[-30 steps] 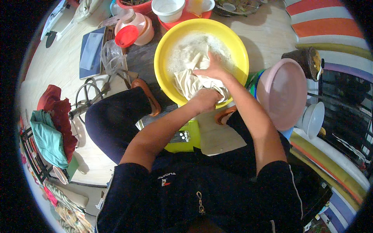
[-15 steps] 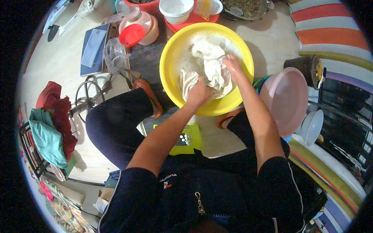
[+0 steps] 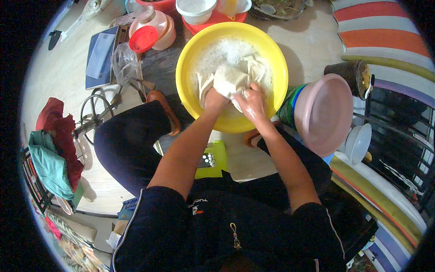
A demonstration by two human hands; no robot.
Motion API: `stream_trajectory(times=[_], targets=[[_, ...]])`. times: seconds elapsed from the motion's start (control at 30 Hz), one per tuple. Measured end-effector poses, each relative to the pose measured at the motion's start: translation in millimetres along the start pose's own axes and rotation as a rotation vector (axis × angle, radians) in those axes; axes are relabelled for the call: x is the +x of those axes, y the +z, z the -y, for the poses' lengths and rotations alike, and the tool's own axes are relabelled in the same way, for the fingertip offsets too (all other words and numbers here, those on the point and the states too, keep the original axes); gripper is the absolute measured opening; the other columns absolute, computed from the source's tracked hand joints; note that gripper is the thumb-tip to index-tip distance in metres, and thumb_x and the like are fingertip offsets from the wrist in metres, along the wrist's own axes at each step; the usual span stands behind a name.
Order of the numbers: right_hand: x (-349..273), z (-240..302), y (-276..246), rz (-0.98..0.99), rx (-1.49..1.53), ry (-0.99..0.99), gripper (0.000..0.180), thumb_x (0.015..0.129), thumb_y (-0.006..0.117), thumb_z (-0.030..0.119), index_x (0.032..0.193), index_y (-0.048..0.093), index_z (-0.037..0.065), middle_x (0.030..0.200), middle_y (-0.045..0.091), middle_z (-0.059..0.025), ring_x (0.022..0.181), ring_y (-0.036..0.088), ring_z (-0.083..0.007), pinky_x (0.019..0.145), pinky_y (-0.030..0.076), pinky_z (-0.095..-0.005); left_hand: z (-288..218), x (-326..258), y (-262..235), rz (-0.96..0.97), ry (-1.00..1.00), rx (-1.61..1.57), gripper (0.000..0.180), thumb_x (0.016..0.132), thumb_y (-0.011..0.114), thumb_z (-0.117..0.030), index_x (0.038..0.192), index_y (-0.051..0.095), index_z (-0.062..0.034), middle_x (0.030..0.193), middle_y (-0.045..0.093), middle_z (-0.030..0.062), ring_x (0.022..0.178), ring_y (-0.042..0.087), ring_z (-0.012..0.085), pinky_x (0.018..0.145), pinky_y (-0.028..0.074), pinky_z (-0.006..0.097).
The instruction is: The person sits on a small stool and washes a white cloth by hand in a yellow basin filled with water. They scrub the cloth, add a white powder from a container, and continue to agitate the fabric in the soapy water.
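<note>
A yellow basin (image 3: 282, 68) of sudsy water stands on the floor in front of me. In it lies a wet cream-white cloth (image 3: 230, 80), bunched up near the middle with its folds spreading toward both sides. My left hand (image 3: 215, 99) is closed on the cloth's near edge, its fingers partly hidden under the fabric. Close beside it, my right hand (image 3: 252, 103) grips another part of the same cloth, with wet knuckles and curled fingers. Foam (image 3: 231, 49) covers the water beyond the cloth.
A pink tub (image 3: 324, 115) leans on its side at the right, beside a dark pot (image 3: 346, 77). Red-lidded plastic containers (image 3: 154, 34) and a white bowl (image 3: 196, 10) stand beyond the basin. A yellow-green tray (image 3: 219, 156) lies between my legs.
My right hand has come down and leftward, close to my left hand. The cloth is now gathered nearer to me. The whole view has shifted slightly.
</note>
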State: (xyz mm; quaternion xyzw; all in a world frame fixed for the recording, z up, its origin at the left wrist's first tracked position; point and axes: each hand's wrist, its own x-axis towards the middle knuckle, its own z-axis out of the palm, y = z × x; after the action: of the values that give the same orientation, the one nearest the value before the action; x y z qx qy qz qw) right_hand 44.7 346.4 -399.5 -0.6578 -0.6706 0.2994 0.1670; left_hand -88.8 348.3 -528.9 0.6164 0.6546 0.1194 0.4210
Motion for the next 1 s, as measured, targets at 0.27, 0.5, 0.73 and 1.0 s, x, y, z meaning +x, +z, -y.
stream_trajectory(times=[0.27, 0.5, 0.73, 1.0], targets=[[74.4, -7.7, 47.5, 0.109, -0.281, 0.279, 0.034, 0.071, 0.056, 0.031, 0.079, 0.066, 0.000, 0.092, 0.060, -0.0233, 0.086, 0.058, -0.0364, 0.078, 0.046, -0.0415, -54.5, -17.0, -37.6, 0.432, -0.098, 0.305, 0.046, 0.079, 0.046, -0.013, 0.124, 0.042, -0.0050, 0.106, 0.059, 0.0191, 0.096, 0.059, 0.0328, 0.082, 0.046, 0.044], [117.5, -40.0, 32.1, 0.282, -0.217, 0.337, 0.059, 0.071, 0.060, 0.045, 0.106, 0.058, -0.003, 0.107, 0.057, -0.0240, 0.101, 0.055, -0.0345, 0.088, 0.043, -0.0382, -74.4, -37.0, -62.4, 0.454, -0.046, 0.303, 0.078, 0.077, 0.049, -0.011, 0.141, 0.004, -0.0170, 0.120, 0.049, 0.0197, 0.098, 0.056, 0.0376, 0.084, 0.044, 0.046], [93.6, -23.3, -28.0, -0.118, -0.214, 0.136, 0.091, 0.065, 0.069, 0.053, 0.127, 0.036, -0.004, 0.128, 0.039, -0.0247, 0.120, 0.037, -0.0352, 0.099, 0.031, -0.0413, -94.7, -56.3, -63.9, 0.183, 0.079, 0.127, 0.086, 0.068, 0.068, -0.023, 0.138, 0.018, -0.0293, 0.143, 0.008, 0.0193, 0.127, 0.022, 0.0403, 0.093, 0.037, 0.054], [129.4, 30.4, 44.2, 0.132, -0.336, 0.466, 0.064, 0.069, 0.063, 0.047, 0.121, 0.050, 0.012, 0.130, 0.041, -0.0195, 0.125, 0.034, -0.0317, 0.099, 0.032, -0.0446, -81.3, -40.7, -41.3, 0.293, 0.161, 0.313, 0.065, 0.067, 0.063, -0.010, 0.126, 0.037, -0.0166, 0.132, 0.026, 0.0190, 0.119, 0.035, 0.0380, 0.084, 0.046, 0.047]])
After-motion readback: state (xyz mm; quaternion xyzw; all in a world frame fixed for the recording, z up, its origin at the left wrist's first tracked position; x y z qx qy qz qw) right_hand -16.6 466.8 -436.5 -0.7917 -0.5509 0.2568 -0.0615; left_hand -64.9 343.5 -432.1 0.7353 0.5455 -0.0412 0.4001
